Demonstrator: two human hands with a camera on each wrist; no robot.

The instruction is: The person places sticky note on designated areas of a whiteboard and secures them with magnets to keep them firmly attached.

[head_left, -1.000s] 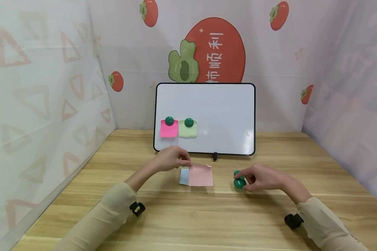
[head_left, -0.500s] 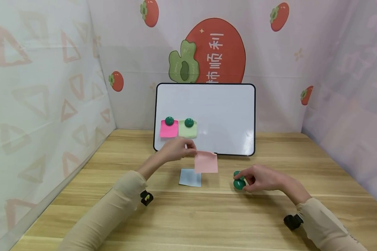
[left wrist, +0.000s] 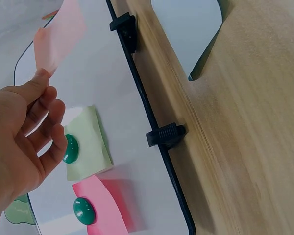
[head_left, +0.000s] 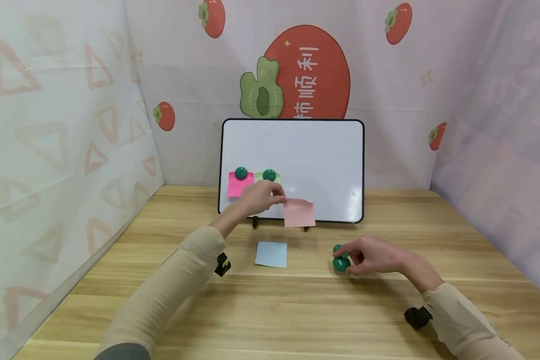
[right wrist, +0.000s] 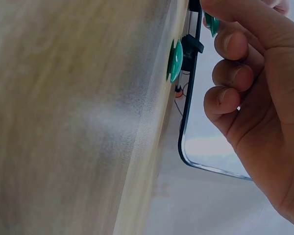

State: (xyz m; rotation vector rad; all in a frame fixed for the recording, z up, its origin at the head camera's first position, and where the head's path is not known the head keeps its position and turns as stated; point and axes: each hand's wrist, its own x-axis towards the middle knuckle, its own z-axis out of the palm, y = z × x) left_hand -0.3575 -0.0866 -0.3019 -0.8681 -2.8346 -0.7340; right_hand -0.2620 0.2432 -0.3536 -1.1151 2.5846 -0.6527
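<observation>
My left hand pinches a light pink sticky note by its upper left corner, in front of the whiteboard. In the left wrist view the thumb and forefinger meet at the edge of that note, and the other fingers curl loosely. My right hand pinches a green round magnet between thumb and forefinger, low over the wooden table. A second green magnet rests on the table just beyond it. A light blue sticky note lies between the hands.
On the whiteboard's lower left are a bright pink note and a pale green note, partly behind my left hand in the head view, each under a green magnet. Black feet hold the board's lower edge. Patterned curtains surround the table.
My left hand has lifted the light pink note off the blue one and carried it up and forward to the whiteboard. The blue note is now uncovered. My right hand has stayed in place.
</observation>
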